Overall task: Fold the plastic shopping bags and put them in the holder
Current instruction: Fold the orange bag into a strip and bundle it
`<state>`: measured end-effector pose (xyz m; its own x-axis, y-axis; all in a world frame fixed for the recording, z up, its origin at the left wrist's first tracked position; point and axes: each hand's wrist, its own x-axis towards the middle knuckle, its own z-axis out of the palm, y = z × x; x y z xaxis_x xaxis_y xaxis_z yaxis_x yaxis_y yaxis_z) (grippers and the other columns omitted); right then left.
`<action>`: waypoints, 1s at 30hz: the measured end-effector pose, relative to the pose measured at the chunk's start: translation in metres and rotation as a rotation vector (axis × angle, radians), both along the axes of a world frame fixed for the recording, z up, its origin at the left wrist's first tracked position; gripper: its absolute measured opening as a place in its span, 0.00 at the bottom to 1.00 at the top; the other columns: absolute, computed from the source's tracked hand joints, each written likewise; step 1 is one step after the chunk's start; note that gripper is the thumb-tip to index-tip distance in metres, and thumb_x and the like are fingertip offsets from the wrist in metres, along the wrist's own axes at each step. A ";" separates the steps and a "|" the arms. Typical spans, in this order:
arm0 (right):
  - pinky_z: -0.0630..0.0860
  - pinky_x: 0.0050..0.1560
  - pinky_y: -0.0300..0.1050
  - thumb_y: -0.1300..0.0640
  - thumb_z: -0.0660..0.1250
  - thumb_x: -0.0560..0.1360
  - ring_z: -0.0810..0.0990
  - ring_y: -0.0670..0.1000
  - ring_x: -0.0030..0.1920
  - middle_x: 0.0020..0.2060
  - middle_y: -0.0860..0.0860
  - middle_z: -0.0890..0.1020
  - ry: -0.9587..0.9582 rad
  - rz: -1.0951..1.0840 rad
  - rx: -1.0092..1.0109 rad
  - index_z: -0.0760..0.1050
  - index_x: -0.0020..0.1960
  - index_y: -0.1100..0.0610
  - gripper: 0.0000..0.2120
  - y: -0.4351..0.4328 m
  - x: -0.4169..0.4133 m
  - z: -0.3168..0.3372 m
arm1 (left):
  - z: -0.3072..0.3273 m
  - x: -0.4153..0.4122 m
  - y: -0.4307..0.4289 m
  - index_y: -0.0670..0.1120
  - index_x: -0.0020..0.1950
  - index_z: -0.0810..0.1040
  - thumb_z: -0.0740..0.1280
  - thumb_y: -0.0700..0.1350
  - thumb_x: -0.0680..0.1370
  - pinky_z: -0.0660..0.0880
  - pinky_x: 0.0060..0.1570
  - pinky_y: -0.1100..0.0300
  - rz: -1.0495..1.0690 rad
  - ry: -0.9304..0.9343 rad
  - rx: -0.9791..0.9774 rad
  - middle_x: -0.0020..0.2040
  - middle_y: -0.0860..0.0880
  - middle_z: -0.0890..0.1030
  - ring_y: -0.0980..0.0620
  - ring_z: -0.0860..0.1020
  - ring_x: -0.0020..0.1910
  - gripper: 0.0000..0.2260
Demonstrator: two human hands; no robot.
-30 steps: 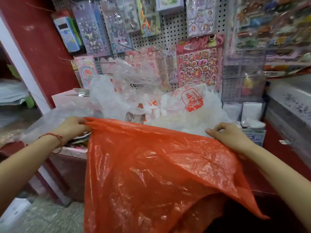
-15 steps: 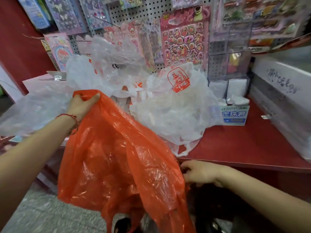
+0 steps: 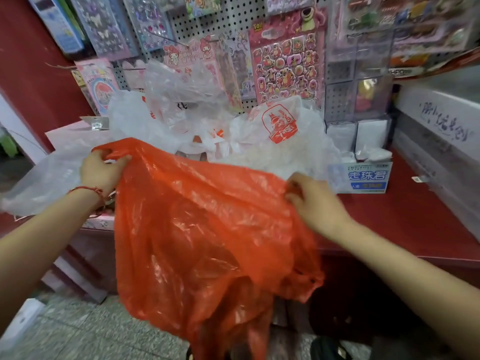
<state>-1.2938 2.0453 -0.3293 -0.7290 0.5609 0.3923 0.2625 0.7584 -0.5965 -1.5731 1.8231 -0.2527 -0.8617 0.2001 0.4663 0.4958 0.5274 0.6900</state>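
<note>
An orange plastic bag (image 3: 207, 229) hangs spread between my hands in front of the red counter (image 3: 405, 224). My left hand (image 3: 100, 168) grips its upper left corner, fingers curled into the plastic. At the upper right edge my right hand (image 3: 313, 201) pinches the bag. The lower part of the bag droops toward the floor. A heap of white and clear plastic bags (image 3: 259, 136) lies on the counter behind it, one printed with a red logo. No holder is visible.
A blue and white box (image 3: 368, 179) stands on the counter to the right of the heap. Sticker packs hang on a pegboard (image 3: 285, 61) behind. Clear display cases (image 3: 358, 100) stand at the back right. Grey tiled floor (image 3: 78, 333) lies below left.
My right hand rose from below the counter edge and took hold of the bag's right edge. The bag is now stretched wide between both hands again.
</note>
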 end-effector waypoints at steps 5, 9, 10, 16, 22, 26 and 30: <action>0.70 0.44 0.51 0.60 0.66 0.75 0.75 0.61 0.50 0.43 0.60 0.78 0.031 -0.431 0.072 0.73 0.47 0.63 0.07 0.053 0.027 0.026 | 0.001 -0.008 -0.014 0.30 0.52 0.78 0.65 0.44 0.78 0.69 0.56 0.46 0.120 0.038 -0.197 0.53 0.28 0.77 0.31 0.74 0.56 0.15; 0.66 0.25 0.36 0.40 0.53 0.79 0.73 0.49 0.26 0.29 0.53 0.74 -0.419 -0.109 -0.683 0.72 0.36 0.59 0.25 0.037 0.043 0.017 | -0.003 -0.016 -0.012 0.33 0.47 0.79 0.66 0.47 0.78 0.73 0.53 0.45 0.013 -0.117 -0.266 0.50 0.32 0.80 0.32 0.77 0.52 0.16; 0.68 0.28 0.36 0.38 0.52 0.78 0.73 0.47 0.28 0.33 0.52 0.75 -0.455 -0.032 -0.736 0.73 0.40 0.57 0.24 0.032 0.040 0.011 | -0.005 -0.016 -0.011 0.34 0.45 0.79 0.66 0.49 0.78 0.75 0.52 0.43 0.000 -0.151 -0.263 0.49 0.32 0.80 0.32 0.77 0.49 0.16; 0.72 0.54 0.45 0.39 0.66 0.69 0.76 0.57 0.55 0.51 0.54 0.80 -0.558 -0.090 -0.046 0.75 0.52 0.53 0.20 0.038 0.013 -0.034 | -0.020 -0.015 -0.009 0.38 0.39 0.80 0.66 0.53 0.77 0.78 0.43 0.44 -0.020 -0.206 -0.332 0.39 0.33 0.81 0.36 0.79 0.38 0.18; 0.64 0.31 0.33 0.59 0.70 0.73 0.68 0.43 0.29 0.27 0.47 0.70 -0.277 0.035 -0.290 0.67 0.29 0.54 0.17 0.051 0.020 -0.009 | -0.017 -0.030 -0.027 0.36 0.43 0.80 0.69 0.45 0.76 0.78 0.27 0.52 -0.035 -0.215 -0.370 0.32 0.36 0.81 0.37 0.80 0.29 0.11; 0.69 0.38 0.34 0.64 0.70 0.72 0.74 0.39 0.30 0.32 0.50 0.77 -0.050 0.046 -0.337 0.76 0.38 0.60 0.05 0.074 0.040 0.010 | -0.012 -0.047 -0.046 0.39 0.38 0.82 0.70 0.36 0.73 0.77 0.28 0.55 -0.100 -0.061 -0.581 0.26 0.42 0.80 0.44 0.80 0.24 0.04; 0.68 0.36 0.30 0.65 0.72 0.71 0.75 0.43 0.31 0.34 0.55 0.80 0.017 -0.112 -0.190 0.80 0.42 0.66 0.04 0.100 0.056 0.020 | -0.008 -0.063 -0.052 0.45 0.31 0.83 0.73 0.34 0.68 0.71 0.31 0.62 -0.108 0.017 -0.833 0.21 0.53 0.76 0.48 0.77 0.26 0.08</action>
<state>-1.2381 2.1456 -0.3097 -0.6525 0.7029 0.2831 0.3276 0.5985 -0.7311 -1.6363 1.7714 -0.2610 -0.8121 0.5659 0.1426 0.5799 0.8100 0.0879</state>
